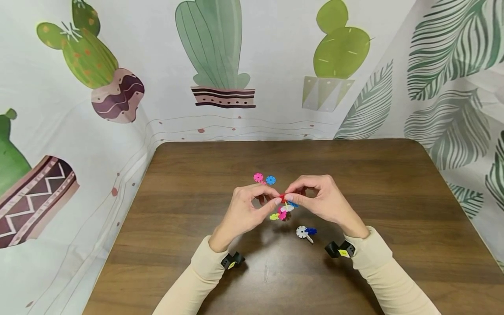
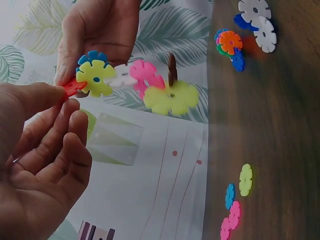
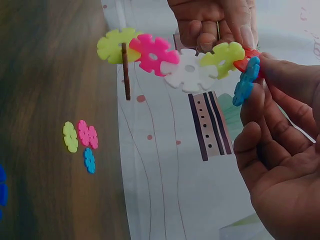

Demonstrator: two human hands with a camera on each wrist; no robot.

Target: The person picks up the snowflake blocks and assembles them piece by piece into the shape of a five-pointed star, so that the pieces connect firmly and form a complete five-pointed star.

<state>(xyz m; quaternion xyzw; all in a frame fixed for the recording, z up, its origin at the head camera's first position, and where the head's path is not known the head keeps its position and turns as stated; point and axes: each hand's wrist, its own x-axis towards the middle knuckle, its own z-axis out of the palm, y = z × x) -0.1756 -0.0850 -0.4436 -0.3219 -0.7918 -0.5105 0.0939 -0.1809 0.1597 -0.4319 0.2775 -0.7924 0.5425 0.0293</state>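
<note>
A chain of slotted, flower-shaped plastic discs hangs in the air between both hands. My left hand [image 1: 247, 209] pinches the red disc [image 2: 75, 88] at its end between thumb and fingers. Facing it, my right hand [image 1: 323, 200] pinches the same red disc, its fingers partly hiding it. Beside the right fingertips a blue disc [image 3: 246, 82] joins on. From there the chain runs through a yellow-green disc [image 3: 225, 61], a white disc [image 3: 189, 76] and a pink disc [image 3: 150, 54]. At the far end, a brown disc [image 3: 126, 75] crosses another yellow-green disc [image 3: 110, 47].
Loose discs lie on the brown table [image 1: 165, 262] beyond the hands: pink [image 1: 258, 177], blue [image 1: 270, 180] and yellow-green [image 3: 70, 136]. Nearer, white discs [image 1: 302, 232] lie with a dark blue disc [image 1: 311, 231]. An orange disc [image 2: 230, 42] is also there. A printed cloth [image 1: 275, 124] borders the table's back edge.
</note>
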